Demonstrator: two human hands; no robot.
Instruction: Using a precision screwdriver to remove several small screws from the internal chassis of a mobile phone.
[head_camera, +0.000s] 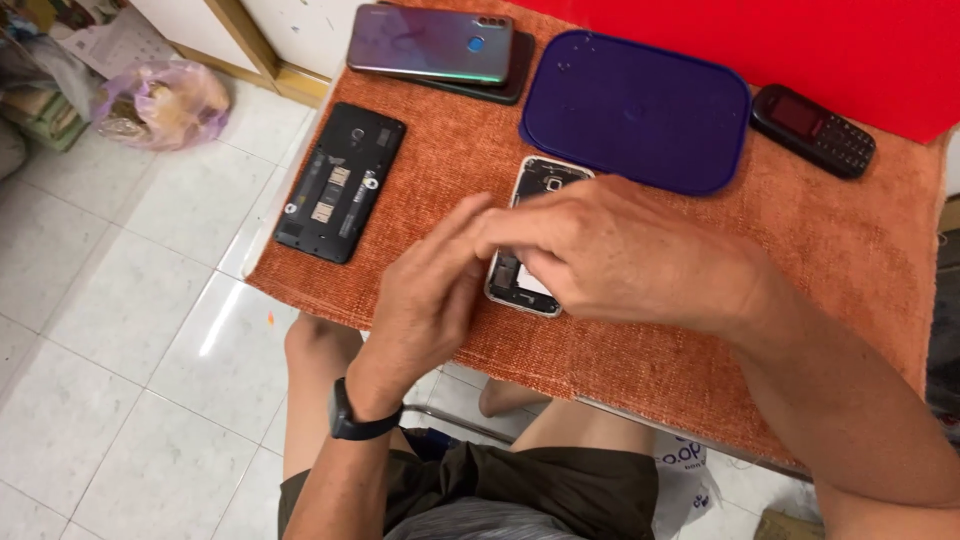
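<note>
Left hand (425, 300), right hand (610, 255) meet over one opened phone (522, 270), fingers curled touching it; actual grasp hidden, cannot tell. Four other phones, one blue lid (635, 110).

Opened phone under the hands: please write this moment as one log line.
left hand: touches opened phone | right hand: covers it | beside: black phone, blue lid | surface: orange cloth

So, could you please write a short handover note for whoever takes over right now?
Left hand and right hand both rest over the opened phone on the orange cloth; whether either grips it cannot be told.
Its back is already off. A second opened black phone lies to the left.
Stacked phones, purple lid and keypad phone lie untouched behind.
</note>
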